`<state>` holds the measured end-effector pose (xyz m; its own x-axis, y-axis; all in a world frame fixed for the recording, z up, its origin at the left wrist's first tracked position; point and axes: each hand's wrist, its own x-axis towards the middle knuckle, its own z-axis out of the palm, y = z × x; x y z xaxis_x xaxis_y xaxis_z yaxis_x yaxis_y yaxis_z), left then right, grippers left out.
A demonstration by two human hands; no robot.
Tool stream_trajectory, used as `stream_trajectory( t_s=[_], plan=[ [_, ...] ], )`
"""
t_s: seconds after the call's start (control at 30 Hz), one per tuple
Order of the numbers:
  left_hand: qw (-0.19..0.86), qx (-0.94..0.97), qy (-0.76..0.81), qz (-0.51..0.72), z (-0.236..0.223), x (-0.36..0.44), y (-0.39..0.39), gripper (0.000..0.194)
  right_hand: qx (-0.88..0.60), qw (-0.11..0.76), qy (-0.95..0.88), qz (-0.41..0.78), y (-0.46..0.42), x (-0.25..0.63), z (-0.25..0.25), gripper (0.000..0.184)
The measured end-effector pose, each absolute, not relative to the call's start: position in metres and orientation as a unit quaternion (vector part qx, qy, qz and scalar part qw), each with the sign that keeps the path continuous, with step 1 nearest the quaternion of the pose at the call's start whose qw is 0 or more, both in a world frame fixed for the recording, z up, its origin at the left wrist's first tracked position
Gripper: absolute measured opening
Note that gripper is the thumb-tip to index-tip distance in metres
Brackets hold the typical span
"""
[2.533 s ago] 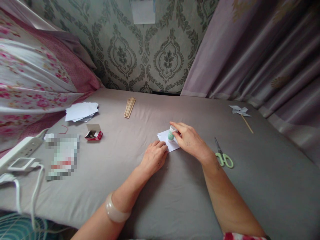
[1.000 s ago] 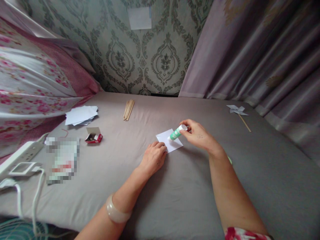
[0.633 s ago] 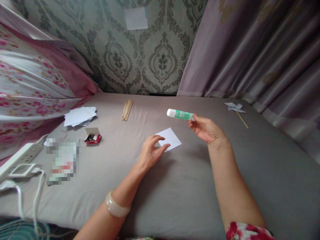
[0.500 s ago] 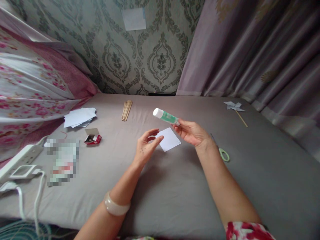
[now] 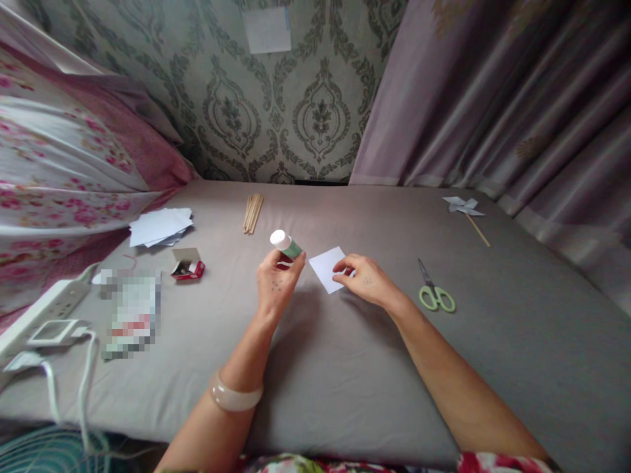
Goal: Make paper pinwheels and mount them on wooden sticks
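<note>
Left: white power strip (image 5: 45, 312) with adapter (image 5: 56, 333), near floral cloth (image 5: 64, 184). Rear: damask-patterned wall (image 5: 231, 125) bearing a white sheet (image 5: 267, 30). Right: draped mauve curtain (image 5: 428, 98). Lower left, cropped: blue wire-ringed object (image 5: 49, 453), possibly a fan.

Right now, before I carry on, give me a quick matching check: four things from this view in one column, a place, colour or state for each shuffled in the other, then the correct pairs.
Things
1. glue stick
2. paper square
3. scissors
4. pinwheel

Places, colours, states
A. has pale green handles
B. partly hidden behind the right hand
C. lying at the far right, near the purple curtain
D. off the surface, in the grip of the left hand

Right pairs: 1-D, 2-B, 3-A, 4-C
</note>
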<state>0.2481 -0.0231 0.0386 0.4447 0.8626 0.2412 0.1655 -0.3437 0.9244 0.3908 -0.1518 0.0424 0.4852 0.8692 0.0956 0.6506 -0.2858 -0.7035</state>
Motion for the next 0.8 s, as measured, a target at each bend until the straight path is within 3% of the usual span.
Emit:
stream_trajectory(
  t_s=[0.17,0.37,0.6,0.8],
  plan=[
    [0.329,0.773,0.422,0.341,0.04,0.24,-0.011,0.024,-0.767,0.25,-0.586,0.074,-0.168,0.38,0.023,0.022],
    [0.31,0.777,0.451,0.311,0.036,0.24,-0.008,0.022,-0.752,0.253,-0.607,0.039,-0.172,0.377,0.012,0.008],
    [0.311,0.784,0.463,0.273,0.031,0.242,-0.007,0.019,-0.745,0.224,-0.628,-0.023,-0.176,0.37,0.009,0.016],
    [0.306,0.79,0.467,0.253,0.03,0.243,-0.007,0.018,-0.746,0.254,-0.615,-0.016,-0.175,0.369,0.009,0.017]
  ],
)
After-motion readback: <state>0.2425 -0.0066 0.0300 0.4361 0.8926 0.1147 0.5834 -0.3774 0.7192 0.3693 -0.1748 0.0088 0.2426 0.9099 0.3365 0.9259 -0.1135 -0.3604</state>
